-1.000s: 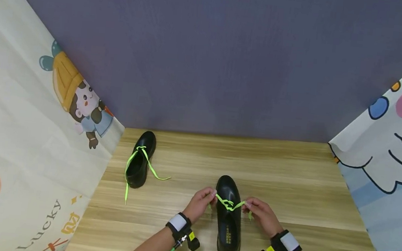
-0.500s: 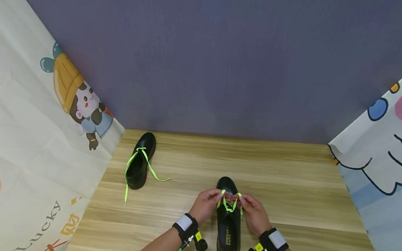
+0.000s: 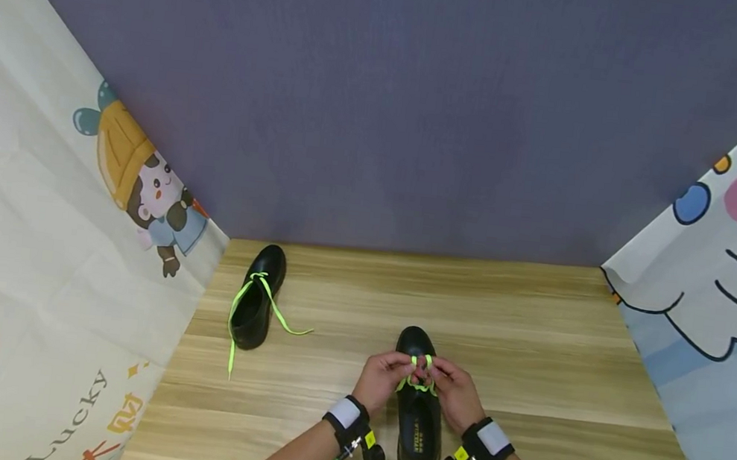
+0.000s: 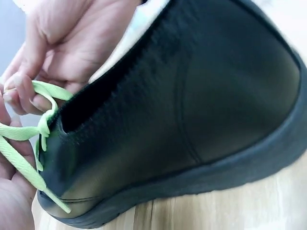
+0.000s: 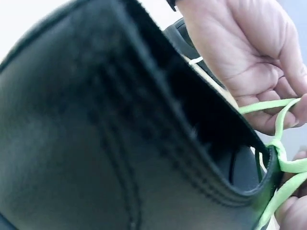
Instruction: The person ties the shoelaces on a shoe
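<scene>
A black leather shoe [image 3: 418, 445] lies toe away from me on the wooden surface, between both hands. Its bright green lace [image 3: 418, 387] is knotted at the throat. My left hand [image 3: 379, 381] pinches one folded loop of that lace over the shoe. Opposite it, my right hand [image 3: 457, 398] pinches a second loop, the fingertips of both hands close together. The left wrist view shows the knot [image 4: 44, 128] and a lace end [image 4: 57, 201] hanging over the shoe's side. In the right wrist view the shoe's heel [image 5: 72, 143] fills much of the frame.
Another black shoe [image 3: 252, 323] stands at the back left, its green lace [image 3: 285, 321] trailing loose on the wooden tabletop [image 3: 532, 337]. A dark grey-blue panel [image 3: 421, 115] rises behind. Printed white cloths flank both sides, with a cartoon figure [image 3: 160, 186] on the left one.
Both hands have moved inward over the shoe, from holding the lace stretched out sideways to holding two folded loops close together. The shoes have stayed in place.
</scene>
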`<state>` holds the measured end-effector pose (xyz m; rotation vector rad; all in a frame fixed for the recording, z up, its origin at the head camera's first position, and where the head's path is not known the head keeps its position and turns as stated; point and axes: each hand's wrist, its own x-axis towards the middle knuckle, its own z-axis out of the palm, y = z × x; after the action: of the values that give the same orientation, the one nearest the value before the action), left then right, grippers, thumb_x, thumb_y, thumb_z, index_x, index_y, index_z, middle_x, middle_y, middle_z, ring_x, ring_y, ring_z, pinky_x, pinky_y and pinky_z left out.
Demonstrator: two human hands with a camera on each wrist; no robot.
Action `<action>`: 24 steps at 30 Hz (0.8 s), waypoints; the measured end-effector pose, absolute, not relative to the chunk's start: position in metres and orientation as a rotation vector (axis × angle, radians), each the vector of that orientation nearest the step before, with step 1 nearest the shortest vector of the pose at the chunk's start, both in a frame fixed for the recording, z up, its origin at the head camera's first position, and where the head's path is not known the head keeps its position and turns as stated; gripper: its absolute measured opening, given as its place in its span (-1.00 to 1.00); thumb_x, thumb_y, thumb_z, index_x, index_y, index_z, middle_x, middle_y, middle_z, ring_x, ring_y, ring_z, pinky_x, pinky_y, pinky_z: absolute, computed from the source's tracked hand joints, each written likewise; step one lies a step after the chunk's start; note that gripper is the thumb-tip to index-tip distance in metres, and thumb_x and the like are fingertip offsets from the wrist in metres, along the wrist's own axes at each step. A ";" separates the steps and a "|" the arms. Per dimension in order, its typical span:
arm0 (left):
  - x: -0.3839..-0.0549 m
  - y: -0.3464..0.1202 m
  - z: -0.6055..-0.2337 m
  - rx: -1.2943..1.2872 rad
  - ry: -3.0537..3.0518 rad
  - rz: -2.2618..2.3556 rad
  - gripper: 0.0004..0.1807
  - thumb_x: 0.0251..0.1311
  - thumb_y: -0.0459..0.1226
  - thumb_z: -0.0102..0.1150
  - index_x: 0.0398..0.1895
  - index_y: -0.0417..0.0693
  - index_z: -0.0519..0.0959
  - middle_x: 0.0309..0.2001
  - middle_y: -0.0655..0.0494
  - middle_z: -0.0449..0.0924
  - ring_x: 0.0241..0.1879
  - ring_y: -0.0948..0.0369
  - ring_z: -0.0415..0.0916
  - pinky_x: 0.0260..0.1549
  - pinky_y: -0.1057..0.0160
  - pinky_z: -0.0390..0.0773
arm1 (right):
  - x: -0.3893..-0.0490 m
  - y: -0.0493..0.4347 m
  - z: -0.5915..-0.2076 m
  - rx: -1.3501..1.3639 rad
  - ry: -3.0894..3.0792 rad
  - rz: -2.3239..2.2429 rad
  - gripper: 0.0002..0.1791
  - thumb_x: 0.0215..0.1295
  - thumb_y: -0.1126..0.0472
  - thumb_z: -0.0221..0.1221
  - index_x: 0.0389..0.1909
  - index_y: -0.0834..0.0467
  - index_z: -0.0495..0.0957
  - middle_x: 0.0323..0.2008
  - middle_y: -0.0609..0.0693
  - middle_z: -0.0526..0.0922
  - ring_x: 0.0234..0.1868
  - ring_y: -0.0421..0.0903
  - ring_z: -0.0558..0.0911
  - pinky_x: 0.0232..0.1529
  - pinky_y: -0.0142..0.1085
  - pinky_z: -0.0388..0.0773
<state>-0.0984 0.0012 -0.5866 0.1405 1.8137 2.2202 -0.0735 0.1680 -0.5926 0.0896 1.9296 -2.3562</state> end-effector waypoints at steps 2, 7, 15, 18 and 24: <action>-0.099 0.002 -0.587 0.158 1.795 2.212 -0.92 0.27 -0.53 0.19 -0.24 -0.48 0.60 -0.34 0.04 0.72 -0.43 0.32 0.58 -0.35 0.39 0.55 | -0.075 0.168 -0.592 0.129 2.006 -2.290 -0.74 0.45 0.45 0.04 0.04 0.54 0.49 -0.17 -0.01 0.66 -0.18 -0.22 0.62 -0.18 -0.42 0.54; -0.100 0.002 -0.585 0.179 1.836 2.154 -0.97 0.26 -0.54 0.21 -0.29 -0.35 0.55 -0.35 -0.02 0.71 -0.41 0.31 0.59 -0.33 0.41 0.54 | -0.077 0.169 -0.594 0.145 2.099 -2.216 -0.85 0.41 0.44 0.11 -0.10 0.47 0.48 -0.28 0.02 0.68 -0.29 -0.20 0.63 -0.24 -0.39 0.55; -0.101 0.003 -0.582 0.218 1.812 2.110 -0.92 0.28 -0.56 0.18 -0.27 -0.31 0.48 -0.36 -0.14 0.70 -0.49 0.29 0.57 -0.39 0.39 0.57 | -0.077 0.177 -0.598 0.000 2.205 -2.132 -0.89 0.39 0.46 0.13 -0.15 0.45 0.48 -0.35 -0.05 0.69 -0.34 -0.24 0.65 -0.29 -0.41 0.55; -0.102 0.001 -0.581 0.247 1.838 2.070 -0.80 0.28 -0.55 0.18 -0.21 -0.27 0.36 -0.34 -0.25 0.70 -0.49 0.30 0.59 -0.36 0.39 0.54 | -0.078 0.179 -0.599 -0.076 2.206 -2.117 -0.89 0.39 0.47 0.12 -0.15 0.47 0.45 -0.33 -0.02 0.69 -0.33 -0.25 0.66 -0.29 -0.40 0.56; -0.102 0.001 -0.581 0.281 1.916 2.034 -0.73 0.28 -0.52 0.20 -0.10 -0.36 0.31 -0.31 -0.34 0.70 -0.45 0.34 0.59 -0.36 0.40 0.48 | -0.080 0.184 -0.602 -0.300 2.101 -2.179 -0.80 0.42 0.46 0.09 -0.11 0.51 0.30 -0.30 0.00 0.69 -0.33 -0.24 0.66 -0.30 -0.38 0.57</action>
<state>-0.1024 0.0009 -0.5814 0.2814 1.9161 2.0344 -0.0797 0.1843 -0.6020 -0.2998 2.1008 -2.1789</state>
